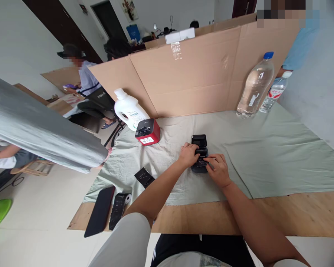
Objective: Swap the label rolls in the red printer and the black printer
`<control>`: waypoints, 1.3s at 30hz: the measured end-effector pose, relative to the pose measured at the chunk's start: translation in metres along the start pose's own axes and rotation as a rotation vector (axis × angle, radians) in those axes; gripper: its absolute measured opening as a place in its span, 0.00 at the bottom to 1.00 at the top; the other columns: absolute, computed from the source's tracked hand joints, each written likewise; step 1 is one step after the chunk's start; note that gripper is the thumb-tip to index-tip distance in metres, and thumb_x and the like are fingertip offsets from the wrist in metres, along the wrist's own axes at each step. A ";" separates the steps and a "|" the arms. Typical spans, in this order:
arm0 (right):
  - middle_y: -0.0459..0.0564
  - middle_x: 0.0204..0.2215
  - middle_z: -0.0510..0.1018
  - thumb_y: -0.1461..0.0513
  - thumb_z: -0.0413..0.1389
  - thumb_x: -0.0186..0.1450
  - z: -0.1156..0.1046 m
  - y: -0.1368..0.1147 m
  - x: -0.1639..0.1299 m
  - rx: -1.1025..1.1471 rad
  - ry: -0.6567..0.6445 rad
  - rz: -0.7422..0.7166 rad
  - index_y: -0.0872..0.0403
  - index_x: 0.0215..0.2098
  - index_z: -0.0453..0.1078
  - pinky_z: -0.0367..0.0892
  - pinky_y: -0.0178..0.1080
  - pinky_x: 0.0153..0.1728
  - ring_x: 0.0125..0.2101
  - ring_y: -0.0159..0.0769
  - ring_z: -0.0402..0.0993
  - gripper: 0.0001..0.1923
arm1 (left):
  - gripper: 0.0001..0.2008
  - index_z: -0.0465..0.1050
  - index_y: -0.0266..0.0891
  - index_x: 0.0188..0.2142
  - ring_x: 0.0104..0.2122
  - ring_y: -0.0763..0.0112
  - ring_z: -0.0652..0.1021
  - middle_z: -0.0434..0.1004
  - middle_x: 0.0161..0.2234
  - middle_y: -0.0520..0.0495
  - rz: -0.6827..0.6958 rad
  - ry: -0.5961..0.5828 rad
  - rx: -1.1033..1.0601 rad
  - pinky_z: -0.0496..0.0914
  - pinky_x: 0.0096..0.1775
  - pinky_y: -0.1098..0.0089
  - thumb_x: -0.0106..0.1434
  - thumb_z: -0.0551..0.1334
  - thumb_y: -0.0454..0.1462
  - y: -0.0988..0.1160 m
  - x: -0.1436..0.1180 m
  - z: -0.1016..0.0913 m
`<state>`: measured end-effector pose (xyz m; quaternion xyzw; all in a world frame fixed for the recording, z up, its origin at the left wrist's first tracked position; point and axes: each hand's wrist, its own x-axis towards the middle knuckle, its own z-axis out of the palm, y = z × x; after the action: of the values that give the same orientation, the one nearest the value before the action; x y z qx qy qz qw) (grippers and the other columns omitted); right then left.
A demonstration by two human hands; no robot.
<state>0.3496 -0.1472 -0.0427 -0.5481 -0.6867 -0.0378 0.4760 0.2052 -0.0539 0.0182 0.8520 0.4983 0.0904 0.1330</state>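
Note:
In front of me on the cloth lies a small black device [199,168] with its lid [199,140] flipped up away from me; it looks like a portable printer. My left hand [188,155] grips its left side, with fingertips and thumb at the opening. On the right, my right hand [217,168] has its thumb and fingers drawn together at the device's near right part. Whatever those right fingers pinch is too small to make out. A flat black piece [144,177] with thin light lines lies left of my left forearm, partly covered by it.
A red and black box-shaped machine [148,132] stands beside a white detergent jug [130,111]. A large bottle [255,87] and a smaller bottle [275,92] stand at back right before a cardboard screen [189,81]. A dark phone-like slab [99,211] overhangs the left edge beside a black-wrapped roll [118,209].

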 end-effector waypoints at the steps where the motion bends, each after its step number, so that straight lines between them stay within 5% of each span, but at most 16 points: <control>1: 0.51 0.36 0.74 0.68 0.54 0.62 0.000 0.000 0.000 -0.002 -0.003 -0.005 0.51 0.39 0.75 0.68 0.44 0.44 0.41 0.40 0.65 0.11 | 0.14 0.74 0.42 0.47 0.51 0.56 0.68 0.75 0.47 0.45 -0.001 0.001 0.019 0.63 0.53 0.57 0.61 0.62 0.38 -0.002 0.001 0.002; 7: 0.52 0.37 0.73 0.66 0.55 0.63 0.001 -0.003 0.000 0.003 -0.037 -0.014 0.51 0.41 0.75 0.68 0.45 0.45 0.41 0.41 0.66 0.11 | 0.14 0.76 0.43 0.46 0.50 0.55 0.68 0.73 0.47 0.44 0.051 0.053 -0.044 0.63 0.53 0.56 0.59 0.64 0.35 -0.008 0.005 0.011; 13: 0.52 0.39 0.73 0.62 0.55 0.62 -0.002 -0.005 0.001 0.035 -0.094 -0.012 0.50 0.39 0.76 0.67 0.47 0.47 0.43 0.41 0.66 0.09 | 0.07 0.78 0.42 0.31 0.46 0.57 0.70 0.76 0.39 0.45 0.116 0.112 -0.199 0.63 0.52 0.55 0.62 0.60 0.34 -0.015 0.010 0.018; 18: 0.54 0.40 0.72 0.54 0.59 0.60 -0.004 -0.007 0.002 0.018 -0.135 -0.031 0.52 0.36 0.76 0.65 0.49 0.48 0.45 0.44 0.65 0.11 | 0.16 0.73 0.38 0.49 0.54 0.58 0.68 0.70 0.51 0.39 0.098 0.394 -0.421 0.60 0.58 0.56 0.66 0.55 0.40 -0.026 0.017 0.011; 21: 0.54 0.38 0.72 0.53 0.60 0.60 -0.005 -0.008 0.002 0.018 -0.106 -0.039 0.53 0.34 0.76 0.65 0.47 0.46 0.43 0.43 0.65 0.12 | 0.23 0.65 0.38 0.58 0.61 0.59 0.63 0.64 0.59 0.38 0.207 0.344 -0.585 0.56 0.61 0.57 0.70 0.47 0.46 -0.029 0.017 0.008; 25: 0.53 0.37 0.72 0.54 0.59 0.61 -0.005 -0.009 0.003 0.038 -0.081 -0.032 0.53 0.33 0.75 0.66 0.46 0.46 0.42 0.42 0.66 0.10 | 0.28 0.65 0.37 0.56 0.59 0.61 0.66 0.67 0.56 0.37 0.281 0.385 -0.660 0.58 0.60 0.58 0.71 0.41 0.51 -0.027 -0.001 0.012; 29: 0.53 0.39 0.72 0.53 0.59 0.61 -0.004 -0.007 0.002 0.043 -0.071 0.025 0.52 0.40 0.73 0.66 0.50 0.47 0.44 0.44 0.66 0.13 | 0.29 0.67 0.37 0.54 0.53 0.62 0.71 0.74 0.49 0.38 0.274 0.407 -0.572 0.61 0.57 0.59 0.71 0.39 0.51 -0.023 -0.031 0.025; 35: 0.60 0.53 0.68 0.48 0.59 0.60 0.003 -0.002 0.000 0.018 -0.058 -0.011 0.53 0.60 0.57 0.63 0.56 0.55 0.55 0.50 0.63 0.36 | 0.25 0.64 0.38 0.56 0.61 0.60 0.65 0.69 0.56 0.36 0.310 0.411 -0.530 0.57 0.59 0.55 0.71 0.41 0.47 -0.020 -0.057 0.048; 39: 0.58 0.53 0.70 0.48 0.58 0.61 0.008 -0.002 -0.003 -0.027 -0.128 0.005 0.53 0.60 0.59 0.61 0.56 0.56 0.57 0.50 0.62 0.34 | 0.24 0.61 0.37 0.59 0.63 0.58 0.62 0.68 0.57 0.35 0.309 0.409 -0.502 0.55 0.60 0.53 0.71 0.42 0.46 -0.019 -0.060 0.056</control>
<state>0.3427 -0.1450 -0.0479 -0.5575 -0.7138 -0.0105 0.4238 0.1766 -0.1048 -0.0423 0.8222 0.3422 0.3978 0.2203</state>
